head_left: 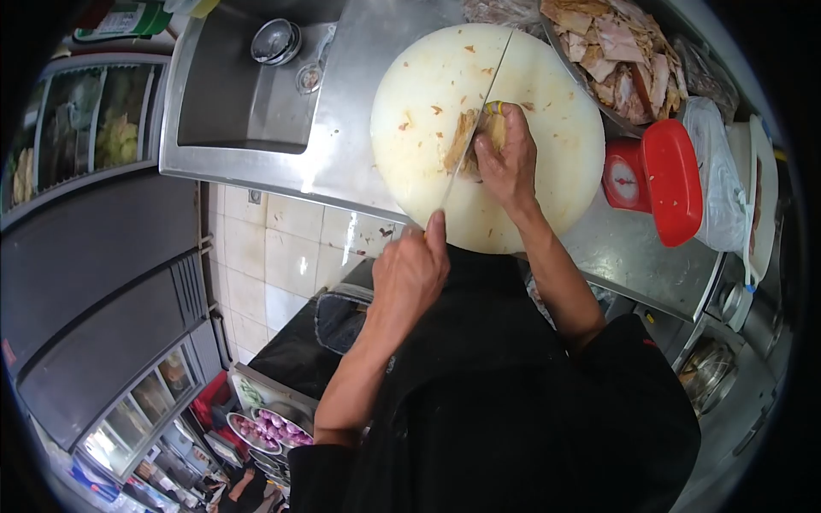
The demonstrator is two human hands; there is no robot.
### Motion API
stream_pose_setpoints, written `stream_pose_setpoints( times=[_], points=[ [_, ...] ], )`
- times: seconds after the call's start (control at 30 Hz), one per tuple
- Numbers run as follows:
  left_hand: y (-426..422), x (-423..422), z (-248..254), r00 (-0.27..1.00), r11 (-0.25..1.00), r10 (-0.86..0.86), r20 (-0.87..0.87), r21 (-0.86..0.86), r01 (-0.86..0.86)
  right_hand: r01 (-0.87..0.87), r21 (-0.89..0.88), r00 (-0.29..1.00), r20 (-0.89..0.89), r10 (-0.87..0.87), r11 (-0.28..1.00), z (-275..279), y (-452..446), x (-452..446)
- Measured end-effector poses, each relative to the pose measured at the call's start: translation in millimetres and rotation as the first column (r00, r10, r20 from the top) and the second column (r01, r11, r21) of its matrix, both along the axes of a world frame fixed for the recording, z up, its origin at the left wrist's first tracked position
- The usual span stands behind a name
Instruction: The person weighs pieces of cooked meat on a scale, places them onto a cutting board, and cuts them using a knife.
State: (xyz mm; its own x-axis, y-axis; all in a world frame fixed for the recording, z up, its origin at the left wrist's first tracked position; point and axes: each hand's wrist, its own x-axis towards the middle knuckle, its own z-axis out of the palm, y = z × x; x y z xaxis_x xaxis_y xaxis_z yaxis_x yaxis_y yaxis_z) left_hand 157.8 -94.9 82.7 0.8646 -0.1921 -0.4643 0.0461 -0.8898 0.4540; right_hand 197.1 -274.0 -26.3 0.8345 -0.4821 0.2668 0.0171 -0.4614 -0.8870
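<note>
My left hand (409, 272) is closed round the handle of a knife (494, 81), its thumb laid along the top. The long blade is seen nearly edge-on and points away over a round white cutting board (410, 77). Beside the blade lies a brown piece of cooked meat (458, 147), partly hidden by the blade and my fingers. My right hand (511, 162) grips the meat with bent fingers, just right of the blade. One of its fingers wears a yellow band (493, 108). Small brown scraps are scattered over the board.
A tray heaped with meat pieces (620, 51) stands behind the board, right of it. A red scale (629, 175) sits nearby. At left is a metal sink (244, 107) with small bowls (275, 41). Purple onions (282, 427) and another person (244, 492) are at lower left.
</note>
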Motion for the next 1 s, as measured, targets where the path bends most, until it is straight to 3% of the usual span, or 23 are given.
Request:
stream_pose_setpoints(
  times=[0.23, 0.3, 0.57, 0.67, 0.8, 0.9, 1.0],
  points=[
    [19, -23, -8, 0.998, 0.998, -0.042, 0.049, 0.045, 0.04, 0.006, 0.075, 0.999, -0.033, -0.003, 0.997, 4, 4, 2],
    [25, -32, 6, 0.999, 0.996, 0.02, -0.037, 0.084, -0.017, 0.012, 0.08, 0.998, -0.056, -0.008, 0.997, 4, 2, 0],
    [-11, 8, -19, 1.0, 1.0, 0.028, 0.014, 0.006, -0.028, 0.046, 0.114, 0.995, -0.089, -0.036, 0.992, 6, 2, 2],
    [11, -12, -15, 1.0, 0.998, 0.02, -0.01, 0.063, -0.019, 0.038, 0.034, 0.998, -0.044, -0.036, 0.999, 1, 3, 3],
    [23, -27, -18, 0.999, 0.994, 0.018, -0.033, 0.105, -0.014, -0.025, 0.079, 0.998, -0.048, 0.029, 0.997, 1, 0, -1],
    [5, -7, -29, 1.0, 0.999, 0.017, 0.026, 0.05, -0.018, -0.003, 0.059, 0.999, -0.038, 0.005, 0.998, -2, -2, 3],
    [3, 1, -34, 0.999, 0.999, 0.018, -0.031, 0.035, -0.017, 0.032, 0.058, 0.999, -0.009, -0.031, 0.998, -3, 2, 3]
  ],
)
